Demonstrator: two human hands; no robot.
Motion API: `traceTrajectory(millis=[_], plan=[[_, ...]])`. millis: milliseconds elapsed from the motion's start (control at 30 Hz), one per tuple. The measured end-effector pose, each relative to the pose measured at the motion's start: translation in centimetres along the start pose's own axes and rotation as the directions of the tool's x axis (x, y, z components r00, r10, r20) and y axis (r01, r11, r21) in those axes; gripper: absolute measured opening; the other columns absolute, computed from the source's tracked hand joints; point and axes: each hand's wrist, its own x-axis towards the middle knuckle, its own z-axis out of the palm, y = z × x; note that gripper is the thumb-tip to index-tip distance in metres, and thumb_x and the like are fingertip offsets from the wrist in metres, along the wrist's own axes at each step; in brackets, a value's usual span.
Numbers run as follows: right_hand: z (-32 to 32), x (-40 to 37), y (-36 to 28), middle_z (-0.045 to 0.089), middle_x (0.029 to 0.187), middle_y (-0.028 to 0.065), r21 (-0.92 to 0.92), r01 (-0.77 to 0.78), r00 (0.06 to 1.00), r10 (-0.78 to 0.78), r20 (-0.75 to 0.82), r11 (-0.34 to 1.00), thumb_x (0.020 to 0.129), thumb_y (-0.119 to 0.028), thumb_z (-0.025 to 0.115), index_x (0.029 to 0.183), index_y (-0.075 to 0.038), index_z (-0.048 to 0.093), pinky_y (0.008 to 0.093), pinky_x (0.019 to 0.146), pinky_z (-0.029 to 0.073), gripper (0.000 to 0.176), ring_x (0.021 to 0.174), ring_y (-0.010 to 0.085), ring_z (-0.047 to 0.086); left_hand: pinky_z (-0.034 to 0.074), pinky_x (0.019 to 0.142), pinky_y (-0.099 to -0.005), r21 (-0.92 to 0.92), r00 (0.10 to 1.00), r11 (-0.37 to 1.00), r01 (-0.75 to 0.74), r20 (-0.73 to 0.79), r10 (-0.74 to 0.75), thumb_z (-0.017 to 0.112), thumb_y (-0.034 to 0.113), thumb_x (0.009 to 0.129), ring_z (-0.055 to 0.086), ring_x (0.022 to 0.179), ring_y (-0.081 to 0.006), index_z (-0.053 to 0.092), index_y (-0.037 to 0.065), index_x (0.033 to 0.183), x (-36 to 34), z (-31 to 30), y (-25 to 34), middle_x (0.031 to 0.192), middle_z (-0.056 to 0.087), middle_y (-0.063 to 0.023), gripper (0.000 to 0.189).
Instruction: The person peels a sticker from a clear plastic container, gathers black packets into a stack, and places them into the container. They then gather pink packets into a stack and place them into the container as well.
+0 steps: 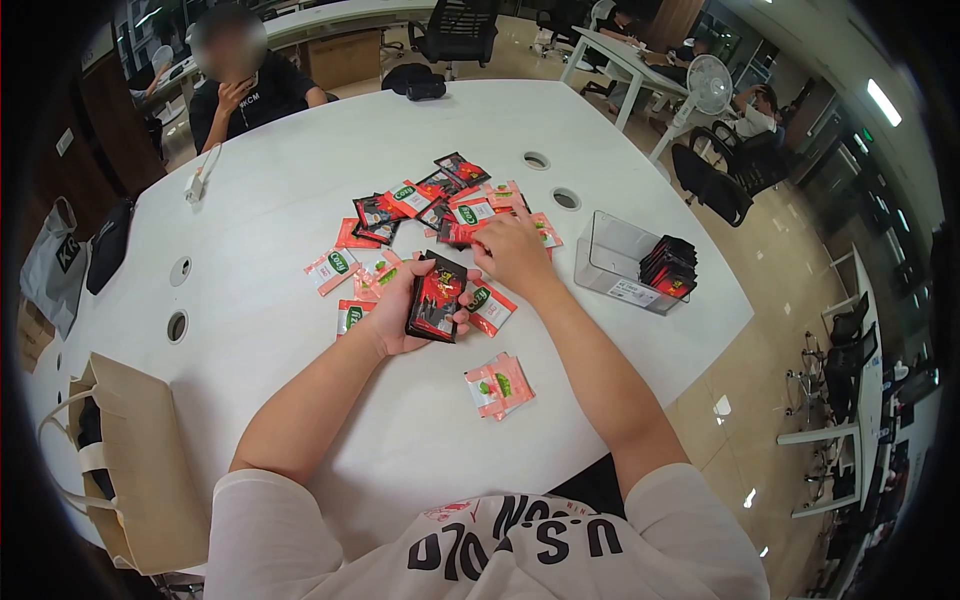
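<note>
Left hand (398,318): fingers clamped round a squared stack of flat, glossy black-and-red packets (436,299), left of the clear, box-shaped plastic bin (610,272). Right hand (512,250), nearer the bin, reaches over scattered pink, red and black sachets (410,198); cannot tell whether fingertips pinch one. Stack looks light, slippery, apt to fan; best gripped by its long edges. Similar black packets (668,266) stand inside the bin.

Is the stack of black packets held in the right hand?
No, the left hand holds that stack; the right hand is at the loose pile.
</note>
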Motion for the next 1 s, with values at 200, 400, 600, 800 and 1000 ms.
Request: traceTrajectory(millis=[200,400,600,800,1000], plan=[[-5.9,5.6,1.3,0.073,0.084,0.0027,0.652,-0.489,0.872,0.328,0.363,0.579,0.096,-0.013,0.071,0.114,-0.004,0.075,0.0339,0.096,0.057,0.021,0.083,0.0109,0.066,0.053,0.078,-0.0404,-0.047,0.999,0.999,-0.019,-0.049,0.017,0.047,0.053,0.101,0.059,0.080,-0.0205,0.044,-0.005,0.152,0.0,0.1,0.3,0.101,0.061,-0.0091,0.078],[-8.5,6.3,-1.6,0.076,0.104,0.0043,0.771,-0.294,0.841,-0.230,0.489,0.565,0.095,-0.011,0.075,0.119,-0.004,0.077,0.0261,0.086,0.054,0.025,0.098,0.0092,0.068,0.054,0.075,-0.0409,-0.106,0.997,0.994,-0.028,-0.074,0.020,0.046,0.060,0.104,0.063,0.084,-0.0225,0.051,0.002,0.146,-0.5,1.3,0.7,0.108,0.064,-0.0128,0.071],[-5.6,6.5,-2.4,0.076,0.099,0.0047,0.732,-0.331,0.813,-0.214,0.541,0.595,0.093,-0.015,0.078,0.116,-0.003,0.076,0.0269,0.075,0.053,0.026,0.083,0.0081,0.067,0.057,0.074,-0.0374,0.017,1.000,1.000,0.014,-0.002,-0.014,0.055,0.055,0.102,0.067,0.083,-0.0233,0.048,0.001,0.146,-0.2,-0.3,0.7,0.114,0.066,-0.0161,0.070],[-1.8,5.5,-0.3,0.077,0.087,0.0064,0.339,-0.347,0.914,0.235,0.329,0.875,0.083,-0.033,0.087,0.109,-0.009,0.079,0.0320,0.075,0.057,0.036,0.082,0.0165,0.073,0.055,0.078,-0.0369,-0.106,0.999,0.994,0.026,0.027,-0.024,0.057,0.040,0.101,0.065,0.084,-0.0209,0.049,0.000,0.145,-0.2,0.2,0.6,0.109,0.067,-0.0099,0.060],[1.1,5.1,-0.9,0.078,0.089,0.0096,0.075,-0.285,0.943,0.265,0.203,0.956,0.085,-0.032,0.079,0.094,-0.013,0.080,0.0440,0.081,0.059,0.021,0.085,0.0298,0.075,0.052,0.080,-0.0385,-0.040,0.999,0.999,0.035,-0.037,-0.036,0.058,0.039,0.099,0.061,0.086,-0.0220,0.045,-0.002,0.151,0.0,0.1,0.4,0.109,0.063,-0.0106,0.068]])
